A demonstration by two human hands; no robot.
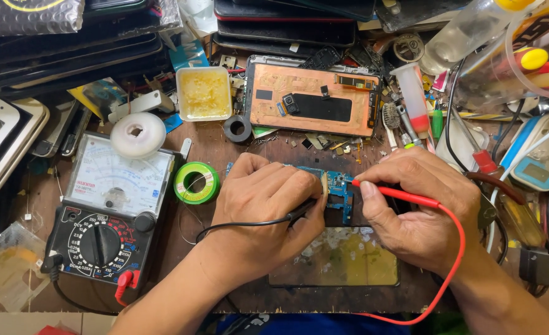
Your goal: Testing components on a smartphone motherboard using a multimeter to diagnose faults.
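Board: I saw the blue circuit board [339,195] just below the opened phone [314,99], long axis running toward it | Left hand [268,208]: fingers pinched the black probe [302,212], tip pointing right | Right hand [426,208]: gripped the red probe [395,194], tip pointing left onto the board

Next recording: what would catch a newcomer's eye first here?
At centre, the left hand holds a black probe and the right hand a red probe, both on a blue circuit board. An analog multimeter lies at left, and an opened phone with a copper-coloured back lies above the hands.
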